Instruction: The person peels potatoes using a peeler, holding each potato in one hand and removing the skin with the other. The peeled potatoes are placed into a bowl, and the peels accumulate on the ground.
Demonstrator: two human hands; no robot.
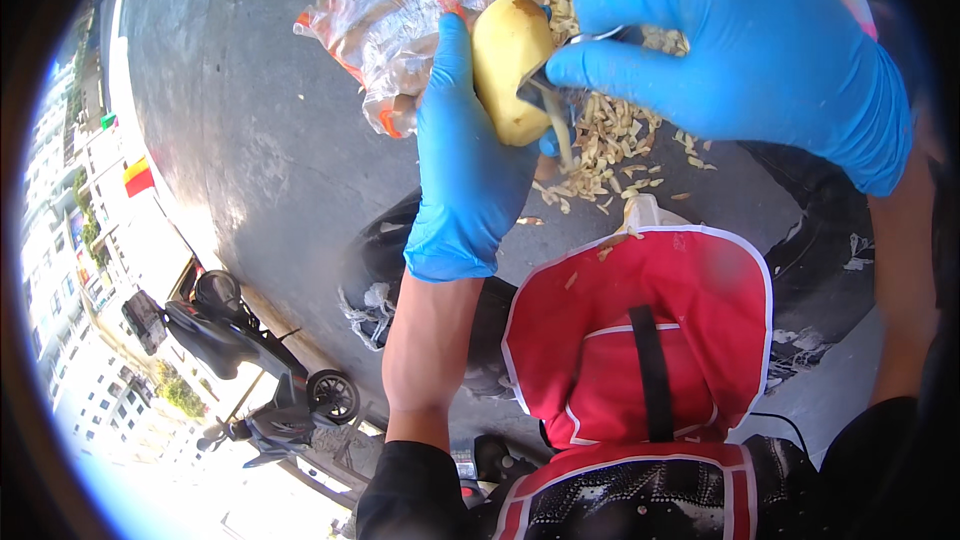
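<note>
A mostly peeled yellow potato point(508, 67) stands on end in my left hand point(476, 191), which wears a blue disposable glove. The thumb lies along its left side and fingertips show behind its right side. My right hand point(720, 52), gloved in the same blue, grips a peeler point(535, 87) whose dark metal head meets the potato's lower right side. From that head hangs a pale strip of peel point(557, 124). Most of the peeler's handle is hidden by the fingers. Beneath both hands, a heap of peelings point(611, 142) is scattered over the grey floor point(247, 112).
A clear plastic bag point(397, 30) with red-orange edging lies beyond my left hand. A red apron point(705, 292) with white trim covers my front, with peel bits near its edge. My bent legs in torn black trousers flank it. A motorcycle point(255, 367) stands at the left.
</note>
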